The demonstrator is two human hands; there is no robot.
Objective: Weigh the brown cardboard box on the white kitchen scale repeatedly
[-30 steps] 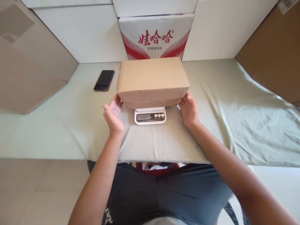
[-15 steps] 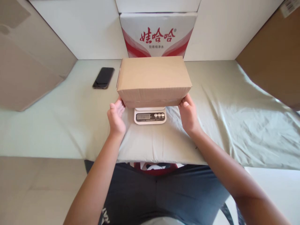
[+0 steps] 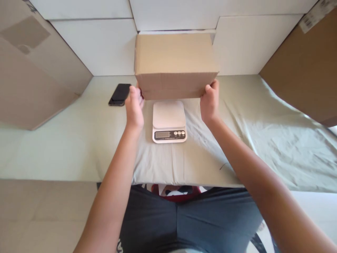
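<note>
A plain brown cardboard box [image 3: 175, 58] is held up off the surface, beyond a white kitchen scale [image 3: 169, 116]. My left hand [image 3: 134, 107] grips its lower left corner, the fingers partly hidden under and behind it. At the lower right corner my right hand [image 3: 210, 102] is closed on the same box, thumb against the near face. The scale's weighing plate shows bare, with its small display and round buttons facing me; I cannot read the display.
A black phone [image 3: 119, 94] lies left of my left hand on the pale green cloth [image 3: 65, 147]. White cartons [image 3: 97, 45] form a wall behind. Large brown cartons [image 3: 39, 77] stand at the left and right [image 3: 302, 70]. The table's front edge runs above my lap.
The box has moved up and away from me, uncovering the scale's plate and hiding the red-lettered carton behind it. Both hands have gone with it. The view has shifted slightly.
</note>
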